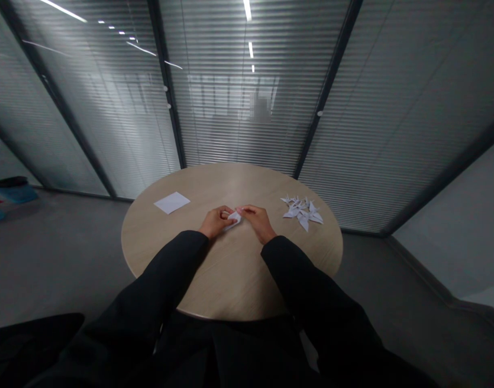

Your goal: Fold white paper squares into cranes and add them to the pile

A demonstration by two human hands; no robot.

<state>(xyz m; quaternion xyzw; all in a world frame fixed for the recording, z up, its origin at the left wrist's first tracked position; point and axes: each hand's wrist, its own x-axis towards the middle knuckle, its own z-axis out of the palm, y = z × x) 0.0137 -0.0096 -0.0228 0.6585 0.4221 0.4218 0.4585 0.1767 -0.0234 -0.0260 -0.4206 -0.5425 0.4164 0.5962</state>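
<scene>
A small folded piece of white paper (233,220) is held between my two hands over the middle of the round table. My left hand (217,221) pinches it from the left, thumb on the near side. From the right, my right hand (258,220) closes thumb and fingers on its upper corner. The fingers partly cover the paper, so its full shape cannot be made out. To the right lies a loose heap of folded white paper cranes (302,211). Flat on the table's left side rests white paper (171,202), unfolded.
The round wooden table (239,285) has its curved near edge just in front of my body. Behind it stands a glass partition with blinds (242,134). A dark chair part (32,337) shows at lower left, and blue items (16,193) sit at far left.
</scene>
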